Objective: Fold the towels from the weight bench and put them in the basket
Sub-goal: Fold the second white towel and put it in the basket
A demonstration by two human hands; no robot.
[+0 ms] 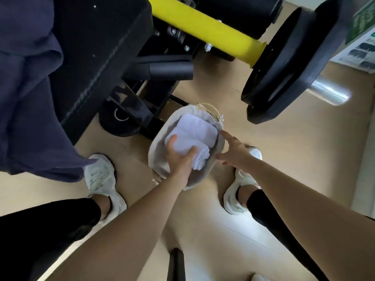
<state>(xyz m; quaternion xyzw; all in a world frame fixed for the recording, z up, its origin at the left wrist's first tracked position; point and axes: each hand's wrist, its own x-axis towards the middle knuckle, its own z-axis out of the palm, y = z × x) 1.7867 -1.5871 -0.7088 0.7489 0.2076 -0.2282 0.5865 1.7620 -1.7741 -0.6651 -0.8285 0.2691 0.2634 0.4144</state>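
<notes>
A cloth-lined basket stands on the floor between my feet. Inside it lies a folded white towel, and my left hand grips its near, rolled end, thumb on one side and fingers on the other. My right hand hovers at the basket's right rim with its fingers spread, holding nothing. A dark blue towel hangs draped over the black weight bench at the upper left.
A yellow frame bar and a black weight plate on a silver barbell end loom above the basket. The bench's black base and feet stand just left of the basket. My white shoes flank it on a pale wooden floor.
</notes>
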